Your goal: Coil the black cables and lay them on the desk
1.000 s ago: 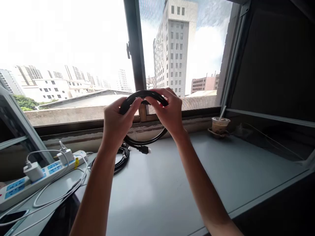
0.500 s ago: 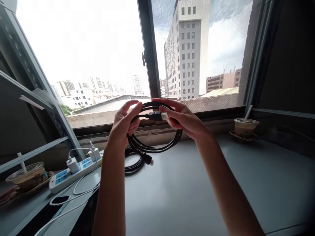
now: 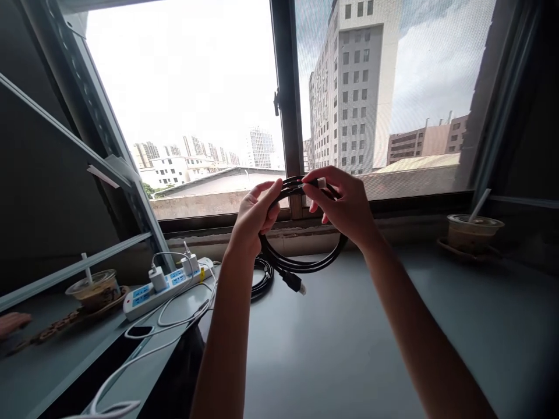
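Note:
A coiled black HDMI cable [image 3: 305, 266] is held up above the desk in front of the window. My left hand [image 3: 258, 212] is closed around the left side of the coil, thumb on top. At the top of the loop, the thumb and forefinger of my right hand [image 3: 343, 198] pinch together on the cable, its other fingers loosely curled. A pale plug cap [image 3: 322, 183] shows behind those fingers. Below, a second black cable coil [image 3: 263, 286] lies on the desk, partly hidden by my left forearm. A black plug with a clear cap [image 3: 294, 282] sticks out beside it.
A white power strip [image 3: 163, 294] with chargers and white cords stands at left, near a phone [image 3: 140, 331]. Lidded drink cups stand left [image 3: 96, 294] and right [image 3: 474, 233]. Another person's hand [image 3: 15, 323] shows at the far left. The grey desk [image 3: 332, 343] meets the window ledge.
My right hand has shifted from gripping the coil's right side to a fingertip pinch at its top. The plug is now mostly covered. The view has turned left, and another person's hand has appeared.

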### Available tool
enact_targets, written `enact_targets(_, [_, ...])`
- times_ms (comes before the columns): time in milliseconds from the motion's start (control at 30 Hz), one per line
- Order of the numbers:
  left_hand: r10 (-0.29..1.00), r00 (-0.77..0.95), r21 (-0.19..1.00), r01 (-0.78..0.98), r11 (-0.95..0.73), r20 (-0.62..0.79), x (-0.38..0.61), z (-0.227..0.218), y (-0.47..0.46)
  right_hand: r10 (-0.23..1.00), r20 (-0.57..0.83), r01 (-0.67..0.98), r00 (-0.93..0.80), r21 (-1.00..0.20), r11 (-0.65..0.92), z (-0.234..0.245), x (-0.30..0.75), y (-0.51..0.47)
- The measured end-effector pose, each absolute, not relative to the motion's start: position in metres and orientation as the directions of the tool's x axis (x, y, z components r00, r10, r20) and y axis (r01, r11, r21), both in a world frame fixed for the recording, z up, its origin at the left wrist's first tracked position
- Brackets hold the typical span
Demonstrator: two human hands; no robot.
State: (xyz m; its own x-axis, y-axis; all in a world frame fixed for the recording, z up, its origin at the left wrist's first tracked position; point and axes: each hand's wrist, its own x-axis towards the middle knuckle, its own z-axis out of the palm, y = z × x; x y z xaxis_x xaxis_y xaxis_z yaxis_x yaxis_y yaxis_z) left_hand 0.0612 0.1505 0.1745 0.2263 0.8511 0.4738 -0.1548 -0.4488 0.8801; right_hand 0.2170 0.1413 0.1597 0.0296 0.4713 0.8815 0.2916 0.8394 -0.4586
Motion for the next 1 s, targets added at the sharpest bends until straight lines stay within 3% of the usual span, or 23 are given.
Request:
enact_targets(100, [0.847, 0.332, 0.909, -0.198, -0.368, 0.415, 0.061, 0.173, 0.156, 0.454, 0.888, 0.315, 0.074, -0.453, 0.834, 0.158, 0.219, 0.146])
enact_targets(333, [0.828, 0.462, 0.941, -0.258, -0.217, 0.317, 0.064, 0.176, 0.155, 0.272, 0.962, 0.661, -0.027, -0.186, 0.726, 0.156, 0.225, 0.149])
enact_targets(467, [0.826, 0.490, 0.947, -0.282, -0.150, 0.277, 0.064, 0.173, 0.156, 0.251, 0.967, 0.735, -0.043, -0.140, 0.664, 0.153, 0.226, 0.150])
enact_targets(633, [0.833, 0.452, 0.929, -0.320, -0.184, 0.320, 0.059, 0.166, 0.169, 0.246, 0.968, 0.766, -0.052, -0.120, 0.632, 0.149, 0.220, 0.152])
enact_targets(800, [0.852, 0.421, 0.917, -0.369, -0.154, 0.312, 0.057, 0.163, 0.174, 0.281, 0.956, 0.815, 0.088, -0.231, 0.531, 0.141, 0.210, 0.162])
enact_targets(1000, [0.837, 0.458, 0.870, -0.492, -0.042, 0.299, 0.063, 0.159, 0.174, 0.441, 0.840, 0.576, 0.316, -0.539, 0.615, 0.132, 0.222, 0.186])
